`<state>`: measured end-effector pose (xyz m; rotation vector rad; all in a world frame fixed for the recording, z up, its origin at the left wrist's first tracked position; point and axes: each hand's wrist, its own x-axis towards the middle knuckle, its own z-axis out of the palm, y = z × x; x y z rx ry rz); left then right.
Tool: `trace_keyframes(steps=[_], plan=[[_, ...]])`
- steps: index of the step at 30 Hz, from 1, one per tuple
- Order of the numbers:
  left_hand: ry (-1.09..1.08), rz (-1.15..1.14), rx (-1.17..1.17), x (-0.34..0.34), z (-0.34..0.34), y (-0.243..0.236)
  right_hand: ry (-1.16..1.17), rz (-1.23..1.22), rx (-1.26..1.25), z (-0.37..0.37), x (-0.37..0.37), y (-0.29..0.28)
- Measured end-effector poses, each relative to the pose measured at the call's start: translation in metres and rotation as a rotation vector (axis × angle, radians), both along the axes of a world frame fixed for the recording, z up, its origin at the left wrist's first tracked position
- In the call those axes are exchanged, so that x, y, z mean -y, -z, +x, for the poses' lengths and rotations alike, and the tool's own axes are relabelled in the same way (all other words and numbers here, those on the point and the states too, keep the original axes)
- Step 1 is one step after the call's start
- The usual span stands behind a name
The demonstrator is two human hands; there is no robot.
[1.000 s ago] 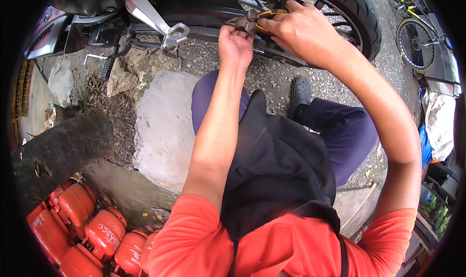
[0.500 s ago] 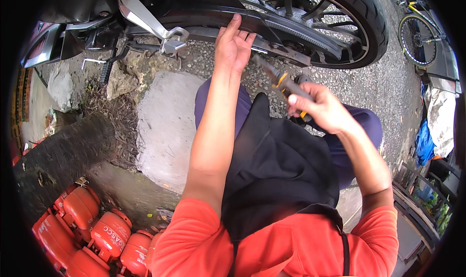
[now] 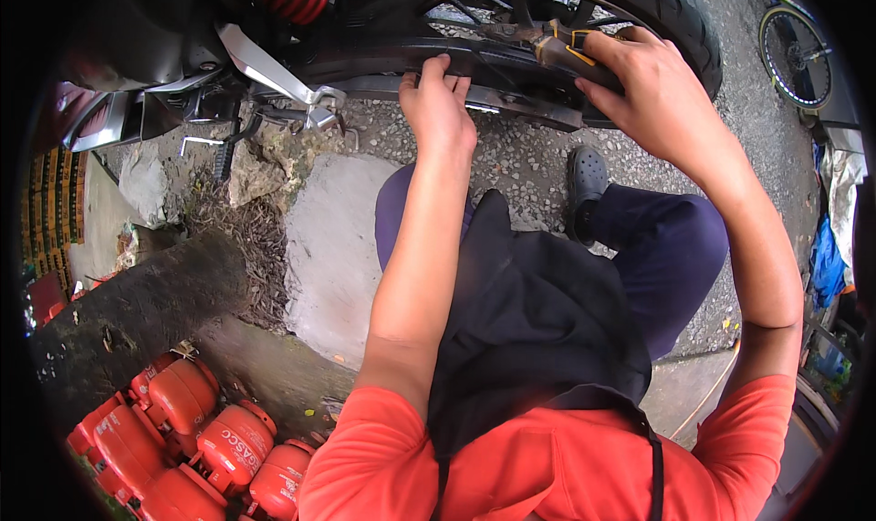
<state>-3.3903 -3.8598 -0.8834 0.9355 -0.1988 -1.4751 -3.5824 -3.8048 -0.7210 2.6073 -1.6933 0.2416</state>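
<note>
My right hand [image 3: 652,88] is closed around the handle of a grey tool with yellow-orange trim [image 3: 566,54]. The tool's dark front end points left, over the spokes of a motorcycle's wheel [image 3: 520,5]; its exact kind is unclear. My left hand [image 3: 440,106] reaches to the long black cover [image 3: 365,65] beside that wheel. Its fingers are apart and its fingertips meet the cover's lower edge, with nothing visible held in them. A silver footrest bracket [image 3: 265,69] juts out to the left of this hand.
Several red gas cylinders [image 3: 233,443] stand at the lower left, below a dark trunk-like log [image 3: 155,288]. A pale concrete slab [image 3: 333,247] lies left of my knees. My foot in a grey clog [image 3: 589,174] rests on gravel. A bicycle wheel [image 3: 796,56] shows at the upper right.
My right hand has moved up and forward with the tool, from above my lap to the wheel. My left hand has shifted slightly down and stays by the cover. My right knee and clog now show.
</note>
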Motion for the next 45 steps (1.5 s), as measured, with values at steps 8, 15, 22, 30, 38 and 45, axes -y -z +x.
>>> trace_keyframes(steps=[8, 15, 22, 30, 38, 45], plan=[[-0.112, 0.016, 0.469, 0.005, -0.05, -0.021, 0.234, 0.248, 0.651, -0.086, -0.058, -0.075], [-0.119, 0.23, 0.768, 0.013, -0.086, -0.019, 0.195, 0.076, 0.998, -0.241, -0.025, -0.037], [0.1, 0.516, 0.956, 0.039, -0.045, -0.015, 0.283, 0.415, 1.385, -0.394, 0.021, 0.029], [0.02, 0.624, 1.008, 0.049, -0.077, -0.039, 0.516, 0.971, 1.207, -0.482, 0.036, 0.067], [-0.134, 0.682, 0.955, 0.04, -0.086, -0.028, 0.031, 1.145, 0.879, -0.418, 0.194, 0.017], [-0.26, 0.795, 0.945, 0.004, -0.092, -0.045, -0.391, 1.103, 0.662, -0.367, 0.293, 0.038]])
